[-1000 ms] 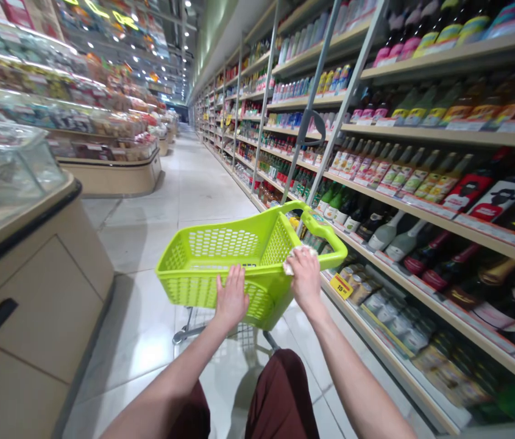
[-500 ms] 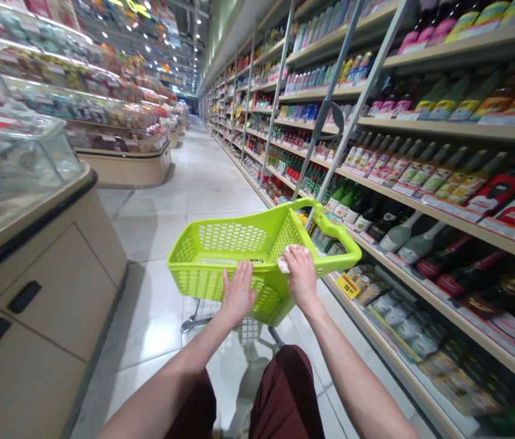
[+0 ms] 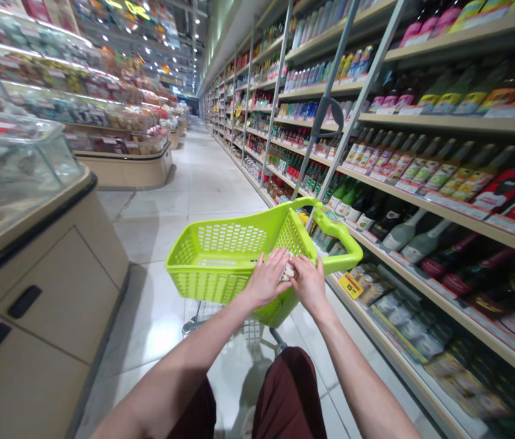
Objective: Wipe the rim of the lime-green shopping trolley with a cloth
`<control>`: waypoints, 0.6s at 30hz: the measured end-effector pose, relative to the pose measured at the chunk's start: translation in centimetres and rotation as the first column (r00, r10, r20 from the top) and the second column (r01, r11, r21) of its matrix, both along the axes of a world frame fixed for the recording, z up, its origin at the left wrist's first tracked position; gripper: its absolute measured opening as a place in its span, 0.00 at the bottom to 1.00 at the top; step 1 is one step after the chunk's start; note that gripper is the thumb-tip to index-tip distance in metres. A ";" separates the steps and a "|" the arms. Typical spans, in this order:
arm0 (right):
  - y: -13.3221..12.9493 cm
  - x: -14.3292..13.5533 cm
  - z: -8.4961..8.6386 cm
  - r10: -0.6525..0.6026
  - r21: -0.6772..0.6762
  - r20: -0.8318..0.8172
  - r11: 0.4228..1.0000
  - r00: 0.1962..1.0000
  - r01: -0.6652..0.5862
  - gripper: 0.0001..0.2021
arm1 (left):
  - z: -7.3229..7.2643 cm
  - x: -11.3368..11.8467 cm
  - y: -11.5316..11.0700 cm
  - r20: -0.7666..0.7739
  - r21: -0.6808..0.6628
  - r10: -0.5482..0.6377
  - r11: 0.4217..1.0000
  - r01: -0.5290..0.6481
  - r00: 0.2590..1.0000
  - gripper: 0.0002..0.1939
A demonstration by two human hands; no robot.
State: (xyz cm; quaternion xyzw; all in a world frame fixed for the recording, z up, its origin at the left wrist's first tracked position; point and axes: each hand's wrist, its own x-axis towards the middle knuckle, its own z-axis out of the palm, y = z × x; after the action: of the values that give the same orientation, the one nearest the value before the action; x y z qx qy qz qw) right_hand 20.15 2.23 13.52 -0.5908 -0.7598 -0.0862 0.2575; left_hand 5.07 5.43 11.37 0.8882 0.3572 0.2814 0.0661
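A bright green plastic shopping cart [image 3: 220, 277] with perforated basket walls stands sideways in front of me. Above its near rim, close to the handle end, my right hand [image 3: 308, 283] has its fingers curled round a crumpled white wipe [image 3: 288, 268]. My left hand [image 3: 267, 279] meets it from the left, its fingers stretched out and lying against the wipe's edge. How firmly the left fingers touch the wipe is hard to see. The cart's handle [image 3: 344, 235] rises to the right of both hands.
Shelves of bottles [image 3: 440, 167] and cans line the right side, with a yellow price tag [image 3: 351, 285] low down. A grey pole with a handle leans across them. On the left is a wooden counter [image 3: 51, 292] with glass on top. The tiled aisle [image 3: 202, 177] runs ahead.
My left hand has moved right along the cart's rim to the wipe. My right hand has shifted slightly right and down, with the wipe still in it.
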 end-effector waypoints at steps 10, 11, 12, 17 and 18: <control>-0.7 0.3 1.6 -0.085 0.086 -0.065 0.992 0.994 0.090 0.09 | -0.7 2.2 0.9 0.199 -0.035 0.000 0.999 0.008 0.980 0.27; -0.8 0.1 1.6 -0.097 0.085 -0.054 0.991 0.994 0.101 0.08 | -0.8 2.4 0.8 0.216 -0.035 0.000 0.999 0.008 0.976 0.27; -1.0 -0.2 1.6 -0.085 0.066 -0.030 0.994 0.996 0.087 0.08 | -0.9 2.5 0.8 0.232 -0.035 -0.004 0.999 0.012 0.973 0.27; -1.3 -0.4 1.5 -0.009 0.040 0.007 0.999 1.000 0.009 0.13 | -1.1 2.5 1.2 0.292 -0.053 -0.001 0.998 0.018 0.956 0.21; -1.2 -0.2 1.5 -0.037 0.073 -0.014 0.997 0.999 0.038 0.14 | -1.2 2.1 1.4 0.291 -0.050 -0.004 0.999 0.019 0.957 0.21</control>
State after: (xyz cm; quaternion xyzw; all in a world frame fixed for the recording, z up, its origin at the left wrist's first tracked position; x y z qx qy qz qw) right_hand 19.94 1.03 14.99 -0.5955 -0.7434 -0.1151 0.2819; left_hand 7.20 6.83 10.19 0.8372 0.3458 0.3990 0.1426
